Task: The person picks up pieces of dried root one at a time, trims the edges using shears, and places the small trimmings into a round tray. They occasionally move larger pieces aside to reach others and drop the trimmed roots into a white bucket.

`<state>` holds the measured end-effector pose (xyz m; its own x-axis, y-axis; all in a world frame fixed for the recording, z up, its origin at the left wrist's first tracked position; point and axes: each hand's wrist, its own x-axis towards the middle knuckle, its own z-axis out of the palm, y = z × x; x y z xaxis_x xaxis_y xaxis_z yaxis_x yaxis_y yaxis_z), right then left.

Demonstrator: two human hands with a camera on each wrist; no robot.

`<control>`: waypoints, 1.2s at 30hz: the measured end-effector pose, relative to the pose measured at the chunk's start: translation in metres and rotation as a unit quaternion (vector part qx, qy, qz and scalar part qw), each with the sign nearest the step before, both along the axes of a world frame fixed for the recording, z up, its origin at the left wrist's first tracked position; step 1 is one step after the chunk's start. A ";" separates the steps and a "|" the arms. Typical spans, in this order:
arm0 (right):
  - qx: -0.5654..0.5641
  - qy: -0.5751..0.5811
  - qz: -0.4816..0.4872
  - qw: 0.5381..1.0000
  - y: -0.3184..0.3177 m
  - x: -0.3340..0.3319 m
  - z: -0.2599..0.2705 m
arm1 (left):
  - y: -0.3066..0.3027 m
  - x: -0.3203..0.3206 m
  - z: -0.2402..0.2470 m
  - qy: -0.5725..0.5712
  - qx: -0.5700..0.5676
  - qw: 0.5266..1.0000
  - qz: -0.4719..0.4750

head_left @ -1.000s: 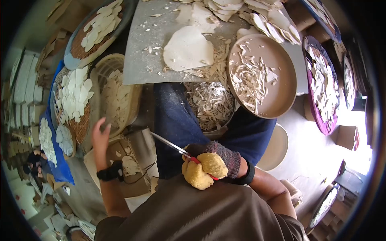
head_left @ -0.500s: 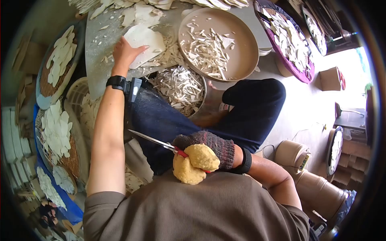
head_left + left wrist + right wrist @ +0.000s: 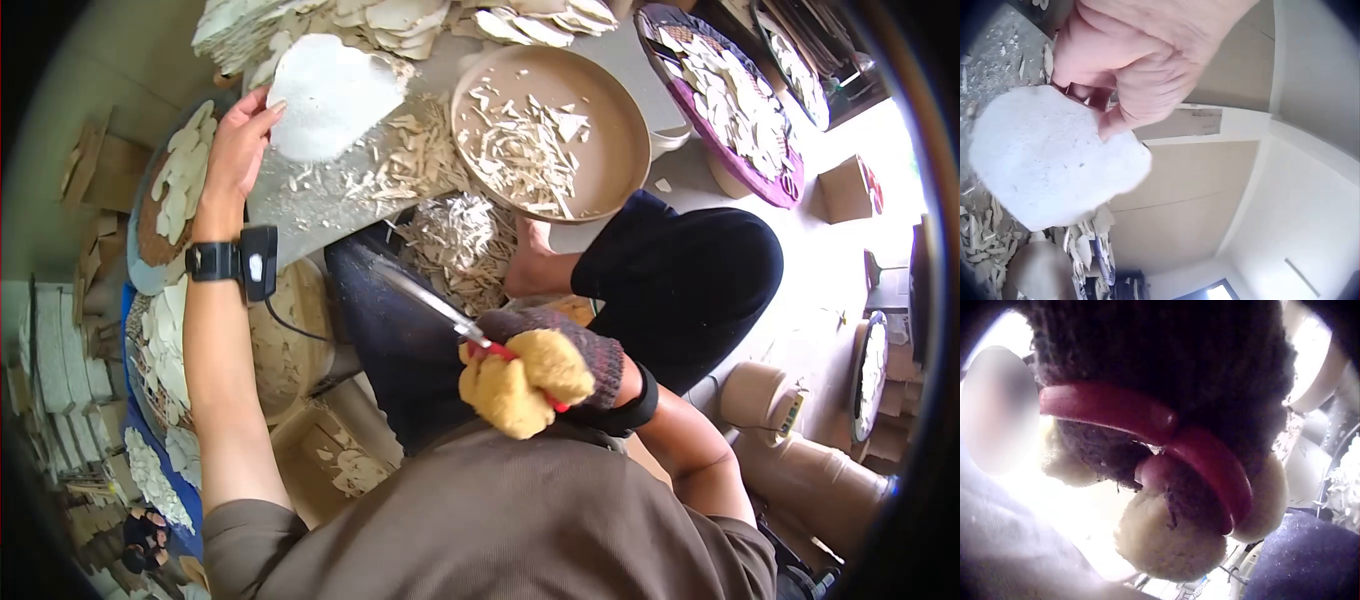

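Note:
My bare left hand [image 3: 238,150] pinches a flat white slice [image 3: 335,98] by its near left edge, thumb on top and fingers beneath. The slice is broad, thin and irregularly rounded; in the left wrist view its pale face [image 3: 1054,156] shows small pits. In front of my torso, my right hand [image 3: 601,360], in a dark knitted glove, grips a pair of scissors [image 3: 430,300] with the blades pointing up and left. Bulky yellow padding [image 3: 528,388] surrounds the red handles [image 3: 1110,411]. The blades look close together.
A grey table [image 3: 275,215] carries stacked slices [image 3: 400,20], trimmings [image 3: 415,150] and a brown round tray [image 3: 615,140] with cut strips. Below its edge, more strips [image 3: 455,245] fill a container between my legs. A cardboard box [image 3: 290,455] sits at my left, a purple-rimmed tray [image 3: 775,188] at far right.
My left hand came up from beside the box, reached over to the slice on the table and now holds it. The right hand keeps its grip on the scissors; the head view has shifted.

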<state>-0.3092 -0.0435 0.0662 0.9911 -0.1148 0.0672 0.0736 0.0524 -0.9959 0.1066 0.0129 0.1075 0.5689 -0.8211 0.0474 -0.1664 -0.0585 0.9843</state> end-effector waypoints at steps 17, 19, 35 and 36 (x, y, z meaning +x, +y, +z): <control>0.415 0.035 -0.094 0.904 -0.047 0.011 -0.035 | 0.028 -0.064 -0.003 -0.101 0.048 0.994 0.003; 0.337 -0.073 -0.064 0.936 -0.040 0.012 -0.049 | 0.020 -0.068 -0.011 -0.138 0.032 0.988 0.053; 0.360 0.145 -0.072 0.919 -0.029 0.035 -0.075 | 0.024 -0.138 -0.102 0.182 -0.069 0.968 0.157; 0.334 0.117 -0.081 0.932 -0.032 0.034 -0.078 | 0.027 -0.141 -0.094 0.235 -0.081 0.957 0.151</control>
